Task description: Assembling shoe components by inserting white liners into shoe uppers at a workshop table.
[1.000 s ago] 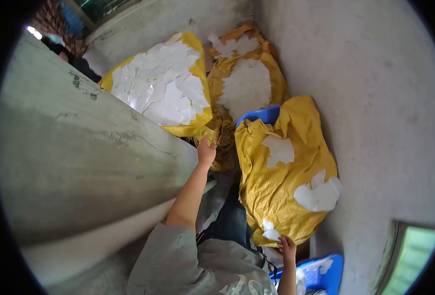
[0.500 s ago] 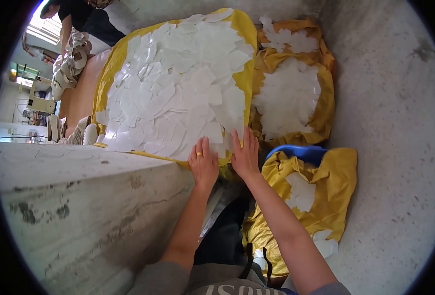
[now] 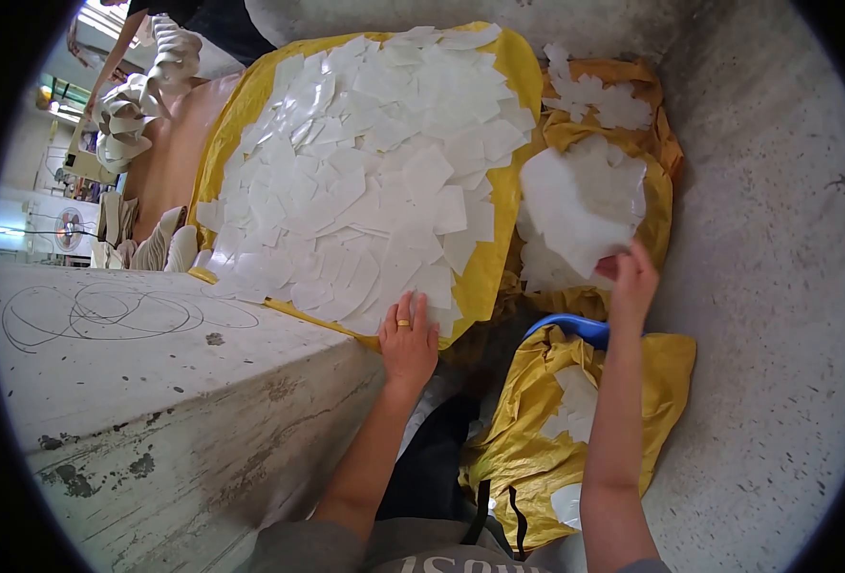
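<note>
3 yellow sacks (image 3: pixel 499 277) (image 3: pixel 656 172) (image 3: pixel 537 449), 2 hands (image 3: pixel 409 346) (image 3: pixel 632 282), 1 blue tub (image 3: pixel 575 329).

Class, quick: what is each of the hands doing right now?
Left hand: open, flat on the near edge of the white sheets.
Right hand: closed on a stack of white sheets.

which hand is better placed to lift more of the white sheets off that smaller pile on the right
The right hand. It already grips the edge of a sheet on the smaller pile in the yellow bag. The left hand lies flat on the big pile, apart from it.
</note>
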`<state>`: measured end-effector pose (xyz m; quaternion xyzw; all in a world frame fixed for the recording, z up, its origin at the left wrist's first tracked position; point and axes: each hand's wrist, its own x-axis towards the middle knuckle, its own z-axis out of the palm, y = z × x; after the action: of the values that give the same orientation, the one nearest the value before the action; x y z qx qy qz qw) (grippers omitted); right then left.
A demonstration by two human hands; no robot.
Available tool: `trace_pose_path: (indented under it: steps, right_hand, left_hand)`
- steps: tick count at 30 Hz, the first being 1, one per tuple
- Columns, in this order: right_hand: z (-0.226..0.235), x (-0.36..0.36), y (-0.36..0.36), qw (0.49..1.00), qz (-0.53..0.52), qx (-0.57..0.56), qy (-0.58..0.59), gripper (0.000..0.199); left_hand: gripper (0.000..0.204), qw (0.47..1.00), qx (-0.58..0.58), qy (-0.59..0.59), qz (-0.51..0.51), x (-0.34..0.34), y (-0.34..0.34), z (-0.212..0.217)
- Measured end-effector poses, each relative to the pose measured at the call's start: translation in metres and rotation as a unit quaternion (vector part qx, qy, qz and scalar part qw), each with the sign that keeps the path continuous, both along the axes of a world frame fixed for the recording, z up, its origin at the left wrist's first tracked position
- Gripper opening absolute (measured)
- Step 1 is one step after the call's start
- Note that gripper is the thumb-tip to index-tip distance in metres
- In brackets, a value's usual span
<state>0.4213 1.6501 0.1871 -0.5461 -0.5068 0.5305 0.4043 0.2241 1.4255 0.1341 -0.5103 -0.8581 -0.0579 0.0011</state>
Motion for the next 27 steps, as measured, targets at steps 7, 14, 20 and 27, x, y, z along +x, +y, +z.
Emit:
trace_pose_path:
  steps: [7,14,20,27]
  right_hand:
    - [0.075,-0.098,-0.005,0.902,0.072,0.424,-0.027,0.033]
    - [-0.045,-0.188,-0.151,0.760,0.411,0.403,-0.302,0.049]
    - [-0.019,-0.086,-0.187,0.913,0.323,0.228,-0.102,0.030]
    - [-0.061,0.142,-0.294,0.933,0.221,-0.059,-0.279,0.020]
  left_hand:
    - [0.051,1.000,0.008,-0.005,0.020,0.004,-0.001,-0.001]
    - [0.046,0.995,0.014,-0.088,0.035,0.002,-0.006,-0.007]
    - [0.042,0.992,0.118,-0.004,0.034,0.001,-0.003,-0.013]
    - [0.031,0.718,0.432,-0.415,0.354,-0.063,0.021,-0.010]
